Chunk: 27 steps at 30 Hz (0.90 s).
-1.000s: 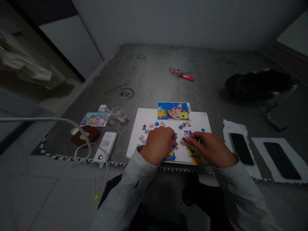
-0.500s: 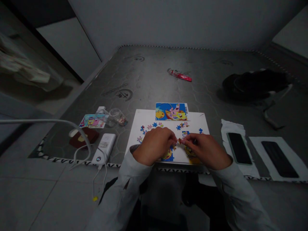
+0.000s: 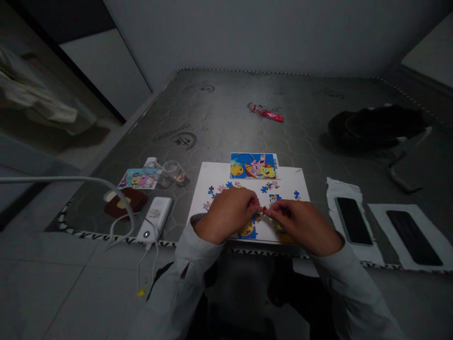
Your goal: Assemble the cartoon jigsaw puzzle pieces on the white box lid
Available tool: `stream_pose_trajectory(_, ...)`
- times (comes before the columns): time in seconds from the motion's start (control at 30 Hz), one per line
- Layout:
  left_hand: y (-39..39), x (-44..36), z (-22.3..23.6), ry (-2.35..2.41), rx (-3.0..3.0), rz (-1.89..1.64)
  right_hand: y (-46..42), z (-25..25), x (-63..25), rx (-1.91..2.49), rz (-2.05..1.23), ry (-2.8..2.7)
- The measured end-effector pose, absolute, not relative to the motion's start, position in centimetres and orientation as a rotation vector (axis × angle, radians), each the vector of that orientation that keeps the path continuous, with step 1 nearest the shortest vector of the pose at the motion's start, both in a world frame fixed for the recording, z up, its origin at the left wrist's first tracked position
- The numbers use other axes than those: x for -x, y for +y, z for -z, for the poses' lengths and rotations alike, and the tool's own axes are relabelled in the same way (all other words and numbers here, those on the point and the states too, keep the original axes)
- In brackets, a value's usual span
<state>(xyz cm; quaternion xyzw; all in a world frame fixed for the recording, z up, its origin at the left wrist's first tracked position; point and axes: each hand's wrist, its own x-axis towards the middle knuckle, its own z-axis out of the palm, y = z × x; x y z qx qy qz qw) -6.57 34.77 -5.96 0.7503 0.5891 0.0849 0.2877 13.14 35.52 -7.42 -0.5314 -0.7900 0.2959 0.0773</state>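
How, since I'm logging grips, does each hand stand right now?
Left hand: right by a small puzzle piece; whether it grips it cannot be told.
Right hand: closed, pinching that piece.

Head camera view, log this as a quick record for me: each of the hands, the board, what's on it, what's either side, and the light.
Right hand: pinching a small puzzle piece
Left hand: fingertips at that piece; grip unclear
Board: white, under the hands
On board: loose pieces; picture card across far edge
Left of board: white power bank, cable attached
Right of board: phone on white sheet
Light: dim
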Motion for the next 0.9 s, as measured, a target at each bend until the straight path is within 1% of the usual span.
stream_pose_trajectory(0.1,34.9,7.6,5.9,1.604,-2.002,-0.204,35.5,7.2,-13.0,1.621,-0.841,-2.379)
stream_pose_trajectory(0.23,35.2,10.2,5.8,1.851,-1.943,-0.171,35.5,7.1,-13.2,1.704,-0.710,-2.400)
stream_pose_trajectory(0.33,35.3,12.3,5.7,1.925,-1.904,-0.138,35.6,7.2,-13.4,1.716,-0.639,-2.420)
stream_pose_trajectory(0.6,35.0,15.7,5.6,2.104,-1.789,0.044,35.6,7.6,-13.8,1.692,-0.597,-2.437)
stream_pose_trajectory(0.9,34.7,16.4,5.5,2.205,-1.667,0.164,35.6,7.9,-13.8,1.672,-0.541,-2.456)
